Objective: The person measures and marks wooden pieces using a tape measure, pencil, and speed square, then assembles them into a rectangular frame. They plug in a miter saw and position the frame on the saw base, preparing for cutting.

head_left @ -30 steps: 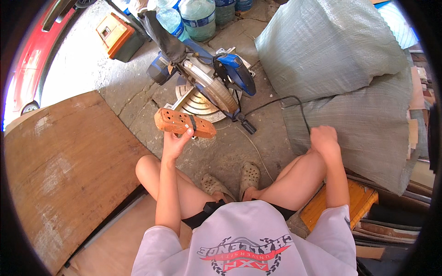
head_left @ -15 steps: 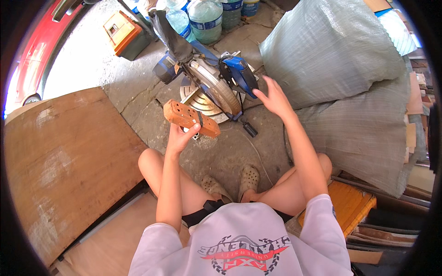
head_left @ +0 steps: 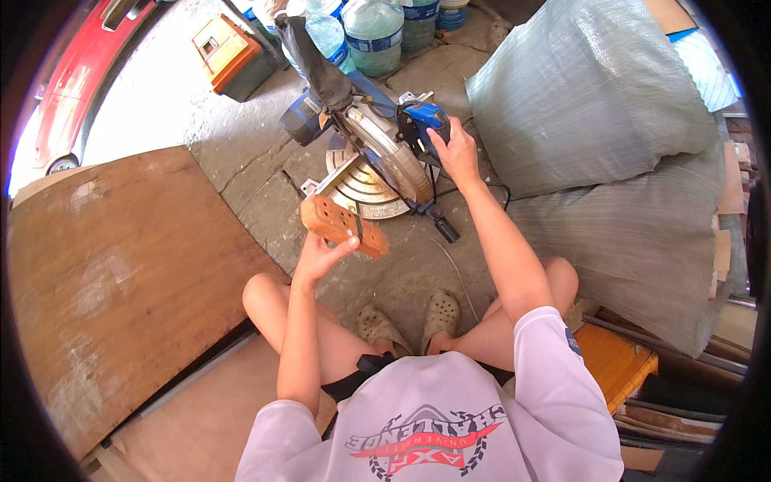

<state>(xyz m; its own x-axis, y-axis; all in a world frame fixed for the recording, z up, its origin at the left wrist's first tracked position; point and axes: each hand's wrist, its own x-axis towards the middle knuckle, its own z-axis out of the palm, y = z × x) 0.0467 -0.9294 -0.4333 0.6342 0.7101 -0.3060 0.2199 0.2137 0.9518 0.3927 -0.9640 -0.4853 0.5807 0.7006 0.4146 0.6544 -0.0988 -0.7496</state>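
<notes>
A miter saw (head_left: 384,149) with a blue body, silver guard and round slotted base stands on the floor in front of me. My right hand (head_left: 458,154) is closed around its blue handle (head_left: 426,120), thumb on the near side. In my left hand (head_left: 320,259) is an orange-brown oblong block (head_left: 331,218) with small dark holes and a dark band around it; I cannot tell its kind for certain. My thumb presses its near face while the fingers are mostly hidden beneath. This block hangs in the air, close before the saw's base.
A large wooden board (head_left: 120,289) lies at the left. Big grey woven sacks (head_left: 594,104) stand at the right, beside a yellow wooden stool (head_left: 614,361). Farther off are an orange toolbox (head_left: 229,56), several water jugs (head_left: 373,36) and a red car (head_left: 72,104). A cable (head_left: 458,273) crosses the floor.
My right hand has moved from open beside the saw's handle to closing around it. The left hand still holds the block, slightly lower in view.
</notes>
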